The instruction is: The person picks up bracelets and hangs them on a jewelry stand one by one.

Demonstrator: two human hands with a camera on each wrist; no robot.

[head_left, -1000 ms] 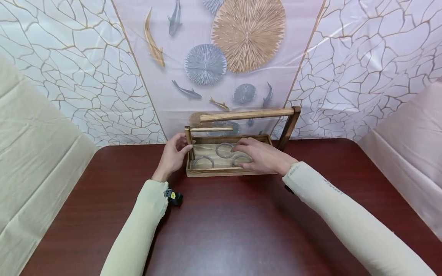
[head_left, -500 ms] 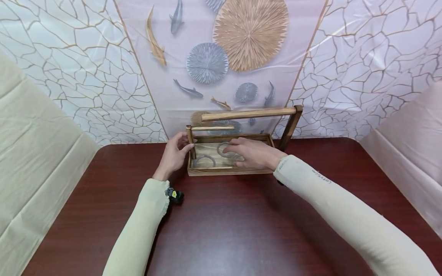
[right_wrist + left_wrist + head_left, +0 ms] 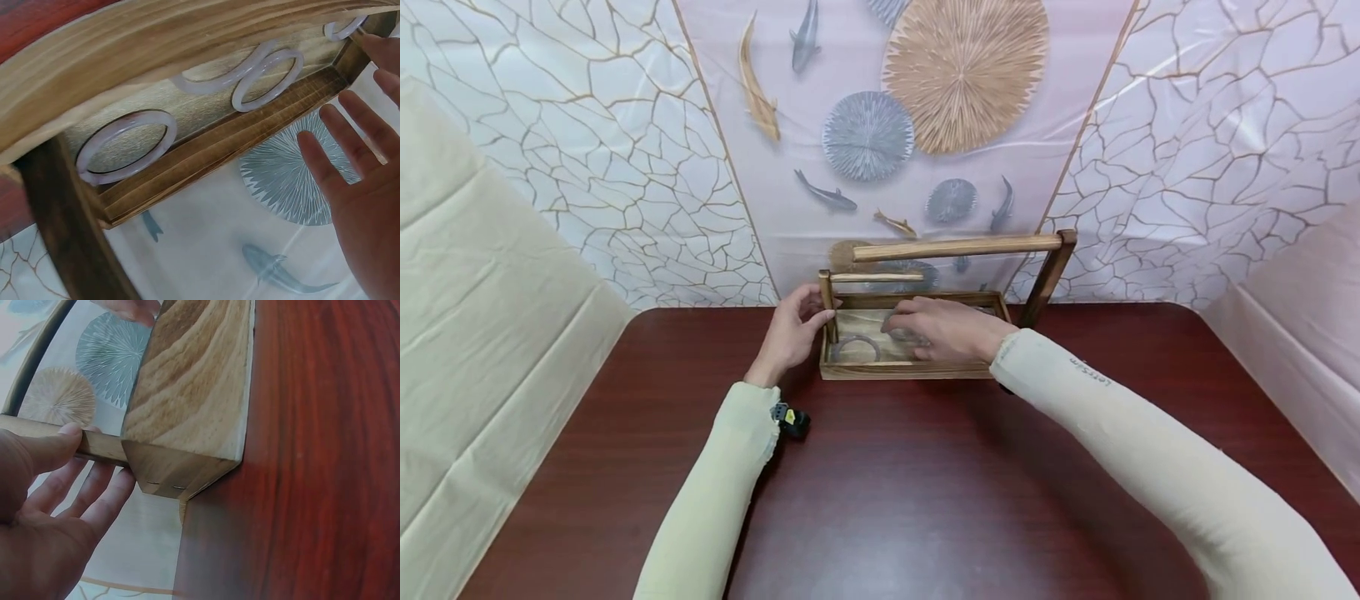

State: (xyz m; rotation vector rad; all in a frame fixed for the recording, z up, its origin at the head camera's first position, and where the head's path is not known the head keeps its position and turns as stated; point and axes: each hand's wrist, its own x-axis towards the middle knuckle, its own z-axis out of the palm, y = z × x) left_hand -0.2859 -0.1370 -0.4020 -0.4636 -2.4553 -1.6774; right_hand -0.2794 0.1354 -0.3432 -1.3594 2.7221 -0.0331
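Right hand (image 3: 946, 327) farther left above tray (image 3: 895, 372), post (image 3: 827, 293) in left hand (image 3: 790, 332).

1 camera on my head faces forward and down across the table (image 3: 865, 492) to the patterned backdrop (image 3: 917, 187), well back from my work; 2 more sit close on my wrists. The left, its view turned sideways, looks past my left hand (image 3: 53, 540) at the corner of a wooden tray (image 3: 187, 387); the right peers past my right hand (image 3: 372, 209) into it. All 3 share the wooden tray and backdrop.

Draped booth (image 3: 490, 333), reddish-brown table (image 3: 880, 492)
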